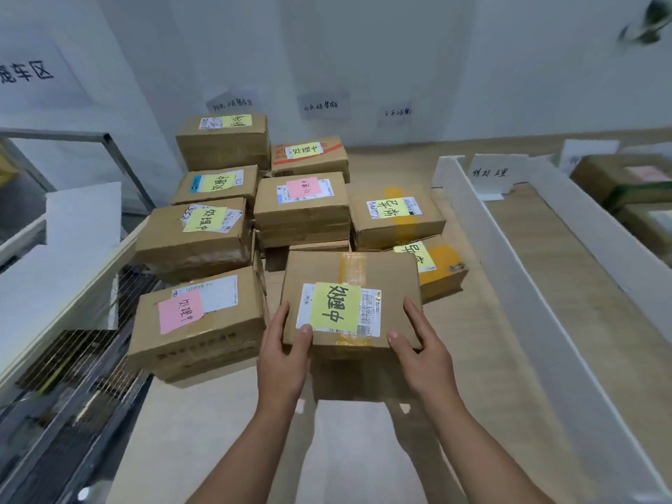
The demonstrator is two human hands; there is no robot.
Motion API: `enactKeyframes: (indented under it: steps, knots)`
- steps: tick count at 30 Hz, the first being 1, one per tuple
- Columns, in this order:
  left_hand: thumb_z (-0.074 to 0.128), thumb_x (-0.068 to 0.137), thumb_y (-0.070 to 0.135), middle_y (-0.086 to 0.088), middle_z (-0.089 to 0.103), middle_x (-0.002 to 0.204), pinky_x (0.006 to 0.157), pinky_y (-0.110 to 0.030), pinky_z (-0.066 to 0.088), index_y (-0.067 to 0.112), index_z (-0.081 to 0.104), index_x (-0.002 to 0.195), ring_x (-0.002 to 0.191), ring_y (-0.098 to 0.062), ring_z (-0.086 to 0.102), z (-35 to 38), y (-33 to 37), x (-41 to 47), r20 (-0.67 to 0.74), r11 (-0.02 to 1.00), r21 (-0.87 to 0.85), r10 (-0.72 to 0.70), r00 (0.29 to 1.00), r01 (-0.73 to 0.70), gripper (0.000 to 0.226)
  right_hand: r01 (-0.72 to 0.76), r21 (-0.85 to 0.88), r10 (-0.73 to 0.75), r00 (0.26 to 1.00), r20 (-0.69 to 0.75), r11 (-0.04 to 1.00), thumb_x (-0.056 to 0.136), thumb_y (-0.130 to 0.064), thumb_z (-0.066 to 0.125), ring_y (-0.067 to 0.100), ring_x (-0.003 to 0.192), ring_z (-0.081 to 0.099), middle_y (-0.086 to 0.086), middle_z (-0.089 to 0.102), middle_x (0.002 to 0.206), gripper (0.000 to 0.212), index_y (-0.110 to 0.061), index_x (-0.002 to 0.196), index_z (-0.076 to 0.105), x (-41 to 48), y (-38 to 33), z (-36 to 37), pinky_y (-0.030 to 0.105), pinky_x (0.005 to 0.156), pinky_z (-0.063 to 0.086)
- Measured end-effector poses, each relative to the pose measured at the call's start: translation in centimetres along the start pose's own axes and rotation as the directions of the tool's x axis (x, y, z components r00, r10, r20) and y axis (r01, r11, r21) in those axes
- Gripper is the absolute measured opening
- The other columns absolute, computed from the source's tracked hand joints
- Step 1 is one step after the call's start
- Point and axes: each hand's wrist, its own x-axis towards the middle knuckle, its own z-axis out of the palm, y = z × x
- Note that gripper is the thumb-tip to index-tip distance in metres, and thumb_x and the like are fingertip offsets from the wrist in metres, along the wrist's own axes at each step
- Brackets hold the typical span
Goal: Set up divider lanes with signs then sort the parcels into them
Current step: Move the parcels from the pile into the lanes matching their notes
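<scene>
The left hand [282, 352] and right hand [418, 343] clasp a brown cardboard parcel [351, 274] by its near corners, thumbs on top and fingers down its sides. A yellow handwritten note [336, 307] covers its white label. The parcel hangs over the pale wooden surface [218, 431], with its shadow beneath. Just left sits a pink-noted brown box [196, 321]. Behind is a heap of taped cardboard parcels [302, 209]. To the right run a long white divider board [509, 285] and a second white board [596, 227]. A white folded sign card [496, 174] stands between them at the far end.
</scene>
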Motion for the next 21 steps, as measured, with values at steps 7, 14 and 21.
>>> enactKeyframes:
  steps: [7, 14, 21]
  knots:
    - [0.064, 0.097, 0.036, 0.022, 0.045, 0.148, 0.106, -0.043, 0.049, 0.054, 0.041, 0.143, 0.135, -0.007, 0.045, -0.2, 1.1, -5.5, 0.076, 0.989, -0.028, 0.146, 0.986, -0.144, 0.054, 0.056, 0.031, -0.051, 0.988, -0.148, 0.998, 0.096, -0.026, 0.066, -0.009, 0.125, 0.046, -0.021, 0.047, 0.146, 0.057, -0.048, 0.144, 0.045, -7.1, -1.0, -3.7, 0.007, 0.09, 0.046]
    - [0.061, 0.089, 0.05, 0.022, 0.047, 0.147, 0.105, -0.043, 0.05, 0.076, 0.038, 0.124, 0.135, -0.009, 0.047, 1.5, 5.2, -10.4, 0.166, 0.962, -0.102, 0.266, 0.95, -0.252, 0.049, 0.108, 0.142, -0.057, 0.945, -0.323, 0.984, 0.092, -0.026, 0.071, -0.013, 0.124, 0.048, -0.027, 0.051, 0.14, 0.053, -0.053, 0.133, 0.05, -12.4, -2.2, -8.5, -0.001, 0.085, 0.041]
    - [0.066, 0.094, 0.039, 0.023, 0.05, 0.145, 0.103, -0.042, 0.051, 0.064, 0.042, 0.131, 0.131, -0.01, 0.051, 8.8, 10.1, -16.0, 0.268, 0.92, -0.203, 0.38, 0.885, -0.334, 0.051, 0.188, 0.173, -0.07, 0.845, -0.531, 0.967, 0.09, -0.027, 0.073, -0.008, 0.121, 0.055, -0.028, 0.054, 0.138, 0.054, -0.057, 0.131, 0.055, -16.4, -2.6, -17.8, 0.029, 0.104, 0.05]
